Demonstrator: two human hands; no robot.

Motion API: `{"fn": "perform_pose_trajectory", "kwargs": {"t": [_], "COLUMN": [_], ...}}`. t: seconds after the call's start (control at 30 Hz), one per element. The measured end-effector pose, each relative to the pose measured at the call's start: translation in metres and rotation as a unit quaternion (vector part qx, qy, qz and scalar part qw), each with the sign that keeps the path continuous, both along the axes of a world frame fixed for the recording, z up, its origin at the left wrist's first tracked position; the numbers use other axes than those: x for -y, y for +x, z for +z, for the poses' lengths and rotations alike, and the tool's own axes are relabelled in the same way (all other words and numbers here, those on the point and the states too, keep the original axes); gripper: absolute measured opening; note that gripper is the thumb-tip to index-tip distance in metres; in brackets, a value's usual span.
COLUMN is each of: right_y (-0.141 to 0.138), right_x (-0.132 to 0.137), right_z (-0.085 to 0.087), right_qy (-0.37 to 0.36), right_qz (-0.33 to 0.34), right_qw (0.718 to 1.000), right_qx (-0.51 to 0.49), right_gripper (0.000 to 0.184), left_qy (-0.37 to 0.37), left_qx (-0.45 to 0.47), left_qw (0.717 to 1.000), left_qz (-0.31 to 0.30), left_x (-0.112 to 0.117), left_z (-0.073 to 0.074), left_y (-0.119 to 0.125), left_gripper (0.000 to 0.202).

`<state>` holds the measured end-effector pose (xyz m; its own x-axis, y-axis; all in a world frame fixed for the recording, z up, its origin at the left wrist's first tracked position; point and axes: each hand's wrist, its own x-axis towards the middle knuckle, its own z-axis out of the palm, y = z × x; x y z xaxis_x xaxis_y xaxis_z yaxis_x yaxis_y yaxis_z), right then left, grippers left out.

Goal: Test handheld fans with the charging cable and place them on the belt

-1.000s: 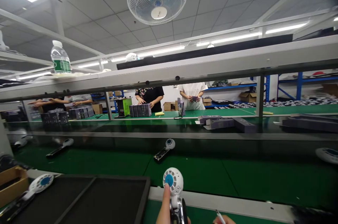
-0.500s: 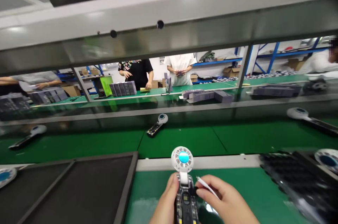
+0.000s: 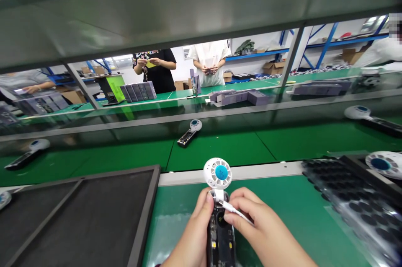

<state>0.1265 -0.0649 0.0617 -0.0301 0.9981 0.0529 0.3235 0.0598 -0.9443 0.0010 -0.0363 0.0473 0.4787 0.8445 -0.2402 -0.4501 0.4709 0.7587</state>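
In the lower middle stands a handheld fan (image 3: 221,233) with a white round head, a blue centre and a dark body whose inner parts show. My left hand (image 3: 196,225) is closed around the body from the left, thumb near the neck. Pinched in my right hand (image 3: 260,223) is a white charging cable (image 3: 238,211). Its metal plug points at the top of the fan's body, just below the neck; whether it touches or is inserted I cannot tell. The lower end of the body runs out of the picture.
A dark framed tray (image 3: 103,216) lies at left, a sheet of black round pads (image 3: 354,208) at right. Similar fans, one of them mid-belt (image 3: 190,133), lie on the green conveyor (image 3: 232,143). Beyond are grey boxes (image 3: 138,92) and co-workers. A metal beam (image 3: 188,11) crosses overhead.
My right hand has brought the cable's plug from beside the fan to the front of its body top. The fan's centre looks less bright. The view has tipped downward.
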Motion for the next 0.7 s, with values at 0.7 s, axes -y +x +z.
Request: {"fn": "perform_pose_trajectory", "kwargs": {"t": [0.7], "right_y": [-0.011], "right_x": [0.005], "right_z": [-0.012], "right_qy": [-0.034], "right_qz": [-0.049], "right_qw": [0.997], "right_qx": [-0.049], "right_gripper": [0.017], "left_qy": [-0.049], "left_qx": [0.010], "left_qw": [0.999], "left_qz": [0.010], "left_x": [0.002], "left_z": [0.005], "left_y": [-0.001], "left_gripper": [0.014]}}
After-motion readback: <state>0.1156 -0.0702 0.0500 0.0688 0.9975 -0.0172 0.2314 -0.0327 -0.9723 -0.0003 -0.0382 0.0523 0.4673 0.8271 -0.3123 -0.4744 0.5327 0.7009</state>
